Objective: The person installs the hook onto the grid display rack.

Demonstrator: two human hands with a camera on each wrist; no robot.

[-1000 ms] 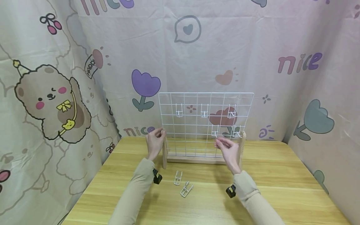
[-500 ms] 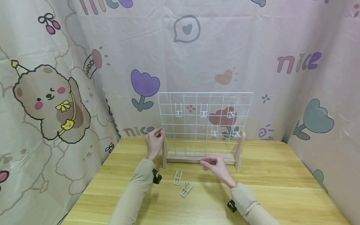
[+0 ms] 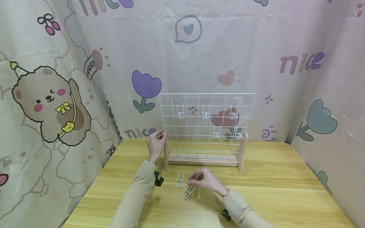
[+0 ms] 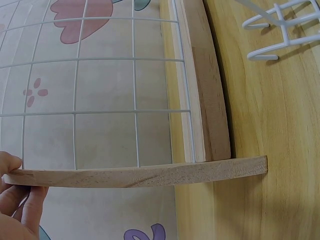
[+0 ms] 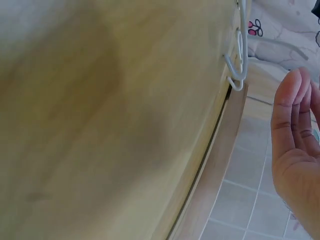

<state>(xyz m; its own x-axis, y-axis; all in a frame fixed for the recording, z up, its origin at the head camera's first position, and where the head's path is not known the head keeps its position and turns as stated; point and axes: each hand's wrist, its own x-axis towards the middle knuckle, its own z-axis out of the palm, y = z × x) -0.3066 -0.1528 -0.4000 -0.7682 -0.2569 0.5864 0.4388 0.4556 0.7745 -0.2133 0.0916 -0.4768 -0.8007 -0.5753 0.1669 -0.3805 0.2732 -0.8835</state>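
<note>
A white wire grid panel point(image 3: 196, 126) stands upright in a wooden frame point(image 3: 203, 161). My left hand point(image 3: 156, 144) grips the top of its left wooden post point(image 4: 140, 177), thumb on one side and fingers on the other. Two white wire hooks lie on the table in front. My right hand point(image 3: 206, 181) is over the nearer hook point(image 3: 186, 193), its fingertips right at the hook's upper end. In the right wrist view, the right hand point(image 5: 297, 140) has loosely bent fingers, with a hook prong point(image 5: 280, 42) just beyond them. The farther hook point(image 3: 180, 180) lies beside it.
Several white hooks hang on the grid, including one point(image 3: 181, 114) at upper left and one point(image 3: 239, 134) at lower right. The wooden table point(image 3: 271, 177) extends on both sides. A printed curtain point(image 3: 228, 41) hangs behind and at the sides.
My right hand has left the hooks at the grid's lower right and come down leftward to the nearer hook on the table. The left hand stays on the post.
</note>
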